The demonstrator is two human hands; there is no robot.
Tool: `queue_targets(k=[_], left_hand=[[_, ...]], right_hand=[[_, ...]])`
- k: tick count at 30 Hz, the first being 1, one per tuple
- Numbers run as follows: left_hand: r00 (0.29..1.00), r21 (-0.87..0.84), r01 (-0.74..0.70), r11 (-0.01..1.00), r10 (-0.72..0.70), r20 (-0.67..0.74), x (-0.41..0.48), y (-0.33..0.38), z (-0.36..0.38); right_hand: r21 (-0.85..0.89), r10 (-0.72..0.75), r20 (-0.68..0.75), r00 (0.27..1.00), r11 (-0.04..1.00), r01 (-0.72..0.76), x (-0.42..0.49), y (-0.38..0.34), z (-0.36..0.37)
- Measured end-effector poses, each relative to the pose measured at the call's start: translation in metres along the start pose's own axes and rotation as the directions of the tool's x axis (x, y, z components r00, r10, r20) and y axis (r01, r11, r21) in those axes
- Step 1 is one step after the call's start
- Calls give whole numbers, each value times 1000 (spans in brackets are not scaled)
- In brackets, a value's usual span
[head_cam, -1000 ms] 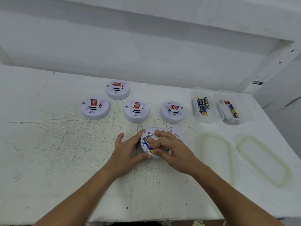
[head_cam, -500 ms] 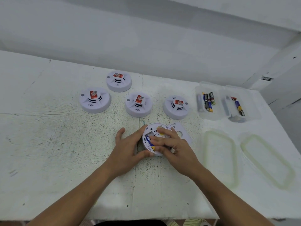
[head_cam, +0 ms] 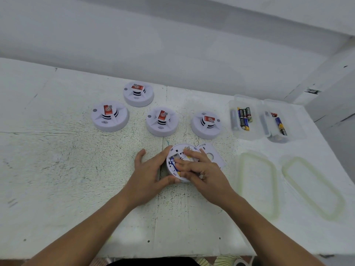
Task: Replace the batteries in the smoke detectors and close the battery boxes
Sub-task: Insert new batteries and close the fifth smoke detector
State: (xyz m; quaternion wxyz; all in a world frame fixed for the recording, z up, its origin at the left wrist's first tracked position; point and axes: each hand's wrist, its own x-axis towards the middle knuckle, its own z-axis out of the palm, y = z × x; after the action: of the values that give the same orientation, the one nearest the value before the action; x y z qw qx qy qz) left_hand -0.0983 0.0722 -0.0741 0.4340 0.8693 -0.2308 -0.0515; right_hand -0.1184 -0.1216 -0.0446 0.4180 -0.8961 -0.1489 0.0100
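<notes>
A white smoke detector (head_cam: 177, 150) lies upside down at the table's middle, its battery bay uncovered. A blue and yellow battery (head_cam: 173, 163) sits in the bay. My left hand (head_cam: 148, 172) grips the detector's left rim between thumb and forefinger. My right hand (head_cam: 201, 169) lies over the bay with fingertips pressing down on the battery area, hiding most of it. The detector's white cover plate (head_cam: 212, 156) lies on the table just right of it.
Several more smoke detectors (head_cam: 109, 116) stand upright in a row behind. At the back right are two clear boxes, one (head_cam: 243, 131) with several batteries, the other (head_cam: 294, 123) with a few. Two box lids (head_cam: 257, 185) lie at the right.
The view has shifted slightly. Both hands stay on the upturned detector, and my right fingers have slid a little lower over the battery bay.
</notes>
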Motion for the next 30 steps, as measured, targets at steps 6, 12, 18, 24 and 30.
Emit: queue_targets(k=[6,12,18,24,30], left_hand=[[1000,-3,-2,1000,2,-4,0,-1,1],[1000,6,4,1000,-4,3,0,-4,2],[1000,11,-1,1000,1,-9,0,-4,2],[1000,14,7,1000,-7,-30,-1,2,1],[998,23,55,998,-54,-43,-2,10,0]], right_hand=[[9,-7,82,997,1000,6,-3,-4,-7],[-96,-31,152,988,994,46,-3,-4,-10],[-127,-39,149,988,990,59,-1,-6,-12],[-251,-48,100,994,965,72,8,-22,-11],[-93,135,161,978,988,-122,26,-38,-27]])
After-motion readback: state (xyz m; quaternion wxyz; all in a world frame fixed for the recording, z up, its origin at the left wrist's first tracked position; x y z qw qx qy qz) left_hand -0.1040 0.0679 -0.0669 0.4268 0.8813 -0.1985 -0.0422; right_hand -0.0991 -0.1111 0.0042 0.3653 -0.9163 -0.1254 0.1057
